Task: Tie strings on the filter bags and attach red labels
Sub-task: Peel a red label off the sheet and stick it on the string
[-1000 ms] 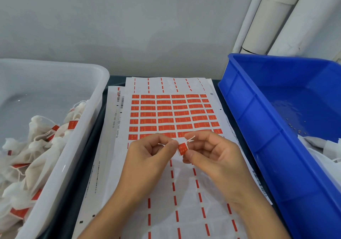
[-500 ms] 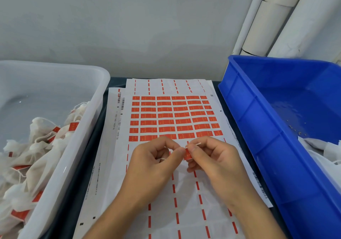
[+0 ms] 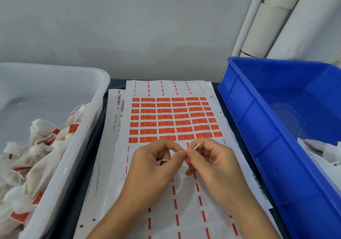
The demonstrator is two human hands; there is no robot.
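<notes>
red label [image 3: 187,159] mostly hidden between hands

Head camera looks forward and down, close over the label sheet [image 3: 171,120].

Grey wall [image 3: 129,26] is seen behind work surface. White pipes [image 3: 287,17] are leaned in right corner, against wall. Dark table top [image 3: 96,142] is shown between containers. Clear plastic bin [image 3: 88,128] is placed at left. Blue plastic crate [image 3: 258,128] is placed at right; small specks [image 3: 293,128] are scattered on its floor.
</notes>
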